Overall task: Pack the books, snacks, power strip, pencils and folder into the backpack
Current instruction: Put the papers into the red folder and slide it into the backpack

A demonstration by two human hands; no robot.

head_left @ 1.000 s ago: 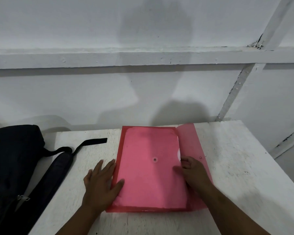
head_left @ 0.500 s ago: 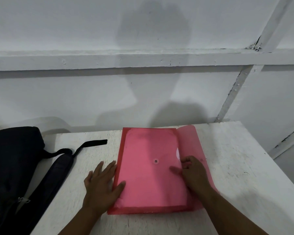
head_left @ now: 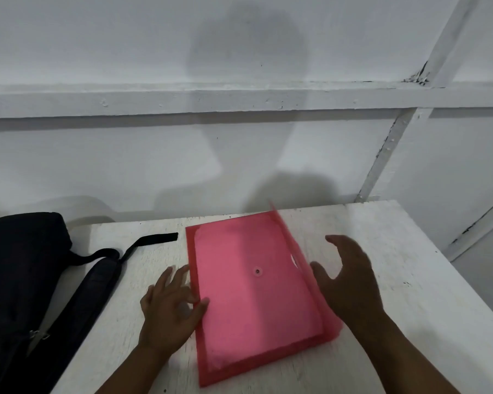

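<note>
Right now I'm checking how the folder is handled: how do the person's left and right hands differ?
The left hand lies low on the white table, fingertips touching the translucent red plastic folder at its left edge; the right hand is raised beside the folder's upright flap, fingers spread and loosely curved. The left steadies; the right holds nothing. Both are bare.
</note>
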